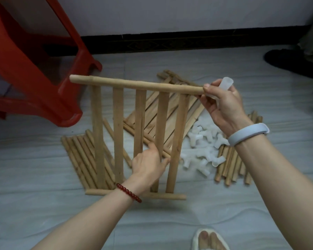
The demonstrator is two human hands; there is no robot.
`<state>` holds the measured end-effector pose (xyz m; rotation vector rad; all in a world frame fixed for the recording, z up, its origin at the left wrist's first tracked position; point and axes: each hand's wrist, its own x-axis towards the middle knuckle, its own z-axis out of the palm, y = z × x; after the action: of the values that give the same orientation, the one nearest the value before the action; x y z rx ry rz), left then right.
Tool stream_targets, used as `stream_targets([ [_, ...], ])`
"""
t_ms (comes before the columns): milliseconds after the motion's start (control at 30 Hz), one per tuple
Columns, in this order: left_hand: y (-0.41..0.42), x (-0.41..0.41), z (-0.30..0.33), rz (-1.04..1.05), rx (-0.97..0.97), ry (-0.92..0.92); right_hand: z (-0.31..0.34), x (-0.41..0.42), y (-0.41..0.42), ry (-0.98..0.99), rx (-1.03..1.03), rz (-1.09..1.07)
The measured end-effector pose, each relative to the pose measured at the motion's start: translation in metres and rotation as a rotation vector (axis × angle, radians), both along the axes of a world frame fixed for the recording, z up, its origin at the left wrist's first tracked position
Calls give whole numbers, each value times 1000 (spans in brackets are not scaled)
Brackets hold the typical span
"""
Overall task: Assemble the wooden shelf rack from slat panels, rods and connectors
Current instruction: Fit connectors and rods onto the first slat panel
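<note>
A wooden slat panel [118,134] with several upright slats between two round rails stands tilted above the floor. My left hand [148,164] grips one of its slats near the middle. My right hand [222,105] holds a white plastic connector [226,83] against the right end of the panel's top rail [134,83]. More slat panels [184,112] lie flat on the floor behind. A heap of white connectors [204,150] lies to the right. Loose wooden rods lie in a left bundle [79,159] and a right bundle [233,165].
A red plastic stool [31,69] stands at the left, close to the panel's top left end. A wall with a dark skirting runs across the back. A dark shoe [293,62] lies at the far right. A slippered foot [209,239] shows at the bottom edge.
</note>
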<state>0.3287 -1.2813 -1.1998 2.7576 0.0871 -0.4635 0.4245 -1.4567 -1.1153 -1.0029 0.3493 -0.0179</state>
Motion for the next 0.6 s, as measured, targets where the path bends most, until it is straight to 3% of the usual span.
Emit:
stream_targets([
  [367,-23,-22,24,-141,-239,127,17,-73,-32,-61,-91,42],
  [467,-21,-30,50,-181,-180,116,13,-91,-32,-40,-105,50],
  [533,-22,-35,73,-290,-72,-11,11,-98,-35,-35,-99,42],
  [600,-24,-37,100,-417,-113,-389,9,-101,-39,-51,-103,58],
])
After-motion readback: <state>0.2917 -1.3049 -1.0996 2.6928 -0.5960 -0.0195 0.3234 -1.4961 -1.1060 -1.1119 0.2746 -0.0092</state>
